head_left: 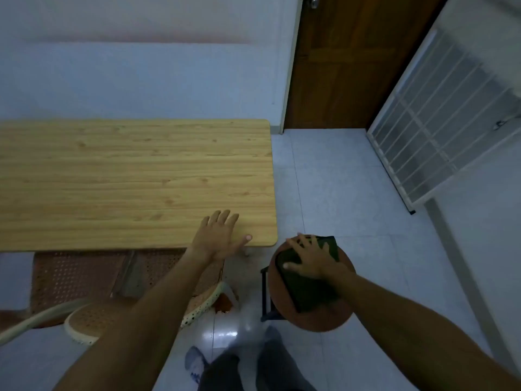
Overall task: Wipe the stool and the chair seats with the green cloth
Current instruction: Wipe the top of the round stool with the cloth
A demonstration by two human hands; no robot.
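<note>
You had the dark green cloth (307, 289) spread flat on the round reddish-brown seat of the stool (318, 320), covering its middle from the far rim toward the near side. The stool stood on dark legs just right of the surface's near corner. The chair seats (84, 277), reddish-brown and perforated, sat tucked partly under the surface; a nearer one had a pale, dotted rim.

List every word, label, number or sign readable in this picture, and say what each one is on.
None: no readable text shows anywhere.
The green cloth under the right hand on the round stool is plain.
The wooden table, where the left hand rests, shows only wood grain.
The brown door and the woven chair seats bear no marks.
</note>
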